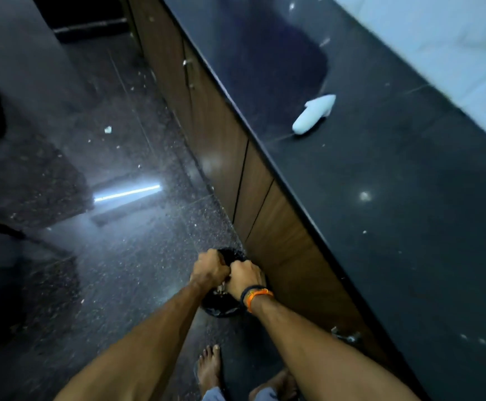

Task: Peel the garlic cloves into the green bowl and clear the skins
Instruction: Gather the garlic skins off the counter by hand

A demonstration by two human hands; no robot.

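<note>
Both my hands hang together over a small black-lined bin (pixel 221 306) that stands on the floor against the cabinet. My left hand (pixel 209 270) and my right hand (pixel 246 274) are curled into fists, knuckles touching. A few pale garlic skins (pixel 222 286) show just under them, between the two palms and above the bin's mouth. Whether each fist holds more skins inside is hidden. My right wrist wears a dark and an orange band. The green bowl and the garlic cloves are out of view.
A black stone counter (pixel 380 198) runs along the right over wooden cabinet doors (pixel 265 204); a blurred white object (pixel 314 114) lies on it. The speckled dark floor (pixel 120 270) carries a pale scrap (pixel 107 129). My bare feet (pixel 210 369) stand just behind the bin.
</note>
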